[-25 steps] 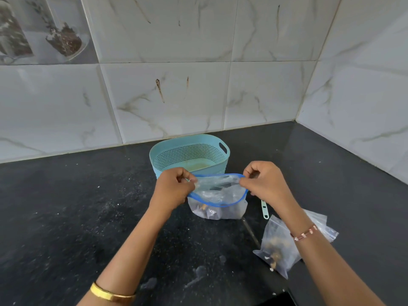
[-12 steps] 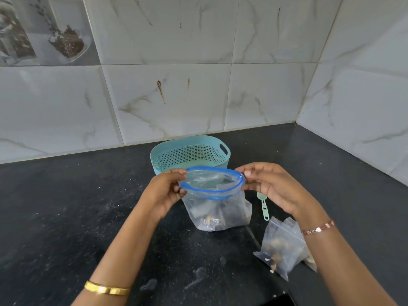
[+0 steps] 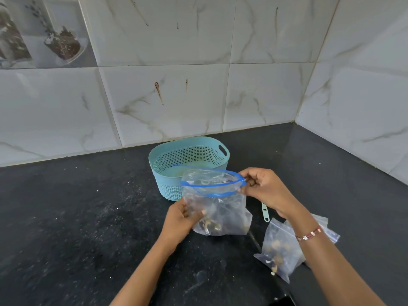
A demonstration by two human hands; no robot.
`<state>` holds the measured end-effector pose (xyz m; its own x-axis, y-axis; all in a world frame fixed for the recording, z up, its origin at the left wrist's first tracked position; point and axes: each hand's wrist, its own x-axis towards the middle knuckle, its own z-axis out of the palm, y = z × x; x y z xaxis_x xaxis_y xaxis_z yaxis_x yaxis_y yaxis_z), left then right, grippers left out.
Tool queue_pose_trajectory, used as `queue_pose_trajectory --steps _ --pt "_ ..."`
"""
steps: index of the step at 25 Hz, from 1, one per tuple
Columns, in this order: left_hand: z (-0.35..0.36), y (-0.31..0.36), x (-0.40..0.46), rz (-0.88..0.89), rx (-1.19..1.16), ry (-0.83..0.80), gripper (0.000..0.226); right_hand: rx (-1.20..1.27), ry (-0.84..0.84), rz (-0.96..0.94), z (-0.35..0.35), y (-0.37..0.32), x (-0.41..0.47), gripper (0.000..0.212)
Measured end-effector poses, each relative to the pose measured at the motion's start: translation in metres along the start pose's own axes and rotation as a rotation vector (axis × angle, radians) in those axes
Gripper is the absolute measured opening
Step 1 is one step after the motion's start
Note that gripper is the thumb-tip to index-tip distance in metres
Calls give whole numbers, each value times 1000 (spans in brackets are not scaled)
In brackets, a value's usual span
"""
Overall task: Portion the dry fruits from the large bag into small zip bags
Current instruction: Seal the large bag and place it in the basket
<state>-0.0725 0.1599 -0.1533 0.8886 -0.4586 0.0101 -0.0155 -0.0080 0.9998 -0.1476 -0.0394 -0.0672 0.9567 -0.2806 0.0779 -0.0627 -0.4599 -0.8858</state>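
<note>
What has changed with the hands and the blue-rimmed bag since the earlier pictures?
The left hand let go of the blue rim and moved down to grip the side of the large bag near the dry fruits. The right hand still pinches the rim at its right end, and the mouth stays open. The teal basket, the small zip bag and the clip stayed in place.

Black speckled countertop (image 3: 77,217) across the lower frame, a teal perforated plastic basket (image 3: 189,155) with a handle slot standing on it at center, a thin teal plastic strip (image 3: 265,212) lying flat right of center, white marble-patterned wall tiles (image 3: 198,96) filling the upper frame, a printed decorative tile (image 3: 42,29) at upper left.
</note>
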Motion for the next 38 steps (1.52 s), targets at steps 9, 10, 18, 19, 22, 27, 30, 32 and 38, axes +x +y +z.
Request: queue_pose_trajectory --steps 9,10,18,19,22,27,30,32,38 --pt "-2 5 3 -6 20 -27 15 -424 213 -152 9 -6 -1 40" --pt "-2 6 2 1 11 -56 13 -461 125 -145 8 -8 1 51" --pt "-4 5 9 43 81 32 23 12 -30 1 -17 -19 3 26" --pt "-4 6 8 48 100 34 23 118 -61 22 -15 -18 3 25" --pt "-7 4 9 35 149 63 12 293 -74 72 -8 -13 5 26" --pt "-6 30 2 135 65 -68 17 -1 -6 -12 -7 -13 7 27" --pt "4 49 1 179 1 17 29 14 -29 -73 -5 -17 4 23" --pt "8 53 1 152 -135 65 25 57 -65 -87 -6 -17 3 26" --pt "6 49 0 3 -389 13 35 -10 -167 130 0 13 -3 23"
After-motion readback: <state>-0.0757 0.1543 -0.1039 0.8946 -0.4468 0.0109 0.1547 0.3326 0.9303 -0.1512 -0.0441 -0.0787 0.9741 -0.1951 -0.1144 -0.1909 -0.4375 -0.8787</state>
